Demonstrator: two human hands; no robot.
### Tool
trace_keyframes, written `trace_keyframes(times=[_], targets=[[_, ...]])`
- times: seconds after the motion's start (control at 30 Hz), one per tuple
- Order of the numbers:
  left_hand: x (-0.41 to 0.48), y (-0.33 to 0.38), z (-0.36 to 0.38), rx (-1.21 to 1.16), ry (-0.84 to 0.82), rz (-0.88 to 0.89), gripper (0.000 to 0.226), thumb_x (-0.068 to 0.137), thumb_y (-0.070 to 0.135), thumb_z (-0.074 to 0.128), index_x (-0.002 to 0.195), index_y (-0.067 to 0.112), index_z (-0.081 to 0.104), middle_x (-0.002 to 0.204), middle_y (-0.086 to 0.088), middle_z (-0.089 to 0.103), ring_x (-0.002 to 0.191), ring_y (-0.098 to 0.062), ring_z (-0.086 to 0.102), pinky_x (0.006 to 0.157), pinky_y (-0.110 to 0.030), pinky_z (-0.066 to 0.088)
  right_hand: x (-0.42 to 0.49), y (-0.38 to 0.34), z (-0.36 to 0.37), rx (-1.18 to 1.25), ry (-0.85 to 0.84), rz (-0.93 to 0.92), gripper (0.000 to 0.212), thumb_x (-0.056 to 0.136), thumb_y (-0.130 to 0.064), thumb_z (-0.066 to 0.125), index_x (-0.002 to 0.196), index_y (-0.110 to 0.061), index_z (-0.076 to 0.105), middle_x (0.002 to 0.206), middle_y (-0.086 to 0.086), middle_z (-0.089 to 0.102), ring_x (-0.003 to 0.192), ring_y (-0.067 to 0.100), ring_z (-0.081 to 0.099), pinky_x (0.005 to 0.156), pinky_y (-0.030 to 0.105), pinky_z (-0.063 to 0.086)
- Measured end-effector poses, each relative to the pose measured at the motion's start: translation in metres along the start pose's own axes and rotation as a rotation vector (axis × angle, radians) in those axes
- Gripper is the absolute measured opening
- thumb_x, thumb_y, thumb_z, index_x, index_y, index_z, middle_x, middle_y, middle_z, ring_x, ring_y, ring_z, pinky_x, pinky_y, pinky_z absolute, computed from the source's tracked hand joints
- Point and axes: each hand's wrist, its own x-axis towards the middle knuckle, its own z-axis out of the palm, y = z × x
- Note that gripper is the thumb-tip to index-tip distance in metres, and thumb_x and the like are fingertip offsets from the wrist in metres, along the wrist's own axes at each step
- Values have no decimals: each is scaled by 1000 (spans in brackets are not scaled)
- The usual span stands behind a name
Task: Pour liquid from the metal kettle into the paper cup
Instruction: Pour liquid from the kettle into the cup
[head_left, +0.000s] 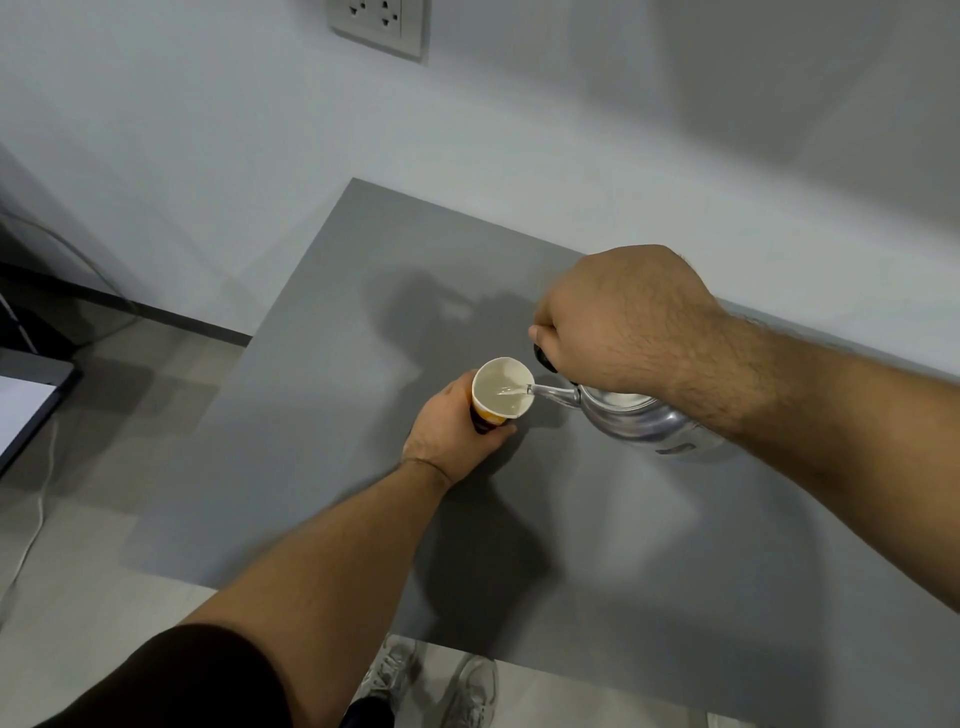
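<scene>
A paper cup (500, 391), white inside with an orange and dark outside, stands on the grey table (597, 545). My left hand (453, 429) wraps around its side. A shiny metal kettle (641, 420) hangs tilted to the right of the cup, its spout over the rim. Clear liquid runs from the spout into the cup, which holds pale liquid. My right hand (621, 318) grips the kettle's dark handle from above and hides most of it.
The table stands against a pale wall with a socket plate (378, 23) high up. To the left lie tiled floor, a white cable (32, 525) and a dark-framed panel (26, 405). My shoes (431, 686) show below the table's near edge.
</scene>
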Motion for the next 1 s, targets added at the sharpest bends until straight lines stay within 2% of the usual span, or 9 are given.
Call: trace_keyframes(times=[0.13,0.33,0.43,0.5,0.57,0.7,0.87,0.93,1.0], targets=[[0,0,0,0,0,5,68,69,43,85,130,26,60,124,4,69,112,-19,63,91,-21,41,7,13,18,-6,3,29,42,80,-51,34,49,-25,48,41,-9,45,36,20,48,47,41,58],[0,-3,3,9,7,5,68,68,47,85,129,28,59,122,5,70,109,-18,63,90,-22,42,-10,1,-20,19,-46,31,43,85,-48,38,60,-25,64,51,-5,57,48,22,58,57,41,60],[1,-3,3,13,2,-4,69,68,48,84,129,29,59,122,5,70,109,-18,63,89,-21,41,-28,-4,-47,-8,3,18,41,89,-44,42,66,-27,71,50,-8,51,46,14,47,49,26,41],[1,-4,3,17,-3,-11,69,68,48,84,129,29,59,122,5,69,109,-18,63,89,-22,41,-41,-3,-63,-43,-13,21,40,95,-44,43,73,-28,73,53,-7,53,50,12,47,50,23,28],[2,-4,3,10,-17,-21,70,69,49,84,131,29,58,123,6,69,110,-18,63,90,-22,42,-50,2,-69,-7,-62,21,38,99,-44,44,83,-31,76,61,-6,61,61,17,57,52,26,36],[2,-4,3,-11,-12,-24,68,67,49,83,128,30,60,121,6,69,109,-17,64,88,-22,43,-61,22,-60,173,-64,108,32,98,-50,47,94,-41,78,71,-10,71,73,15,64,66,32,54],[2,-4,4,-28,-9,-26,65,66,48,84,124,31,62,117,9,71,107,-14,65,87,-19,46,-81,53,-30,595,-44,256,19,93,-50,61,99,-47,78,89,-21,78,87,5,70,81,37,56],[2,-4,4,-46,-13,-41,63,65,49,83,122,34,62,114,13,71,105,-10,66,85,-14,45,-86,65,-16,775,-38,304,14,94,-43,67,97,-44,80,93,-27,78,88,0,71,86,34,56],[1,-4,4,-46,-9,-44,63,64,50,82,122,37,61,113,15,71,105,-8,66,85,-14,45,-87,77,-2,915,-12,356,13,94,-37,70,92,-42,82,95,-33,77,90,-7,71,84,24,53]])
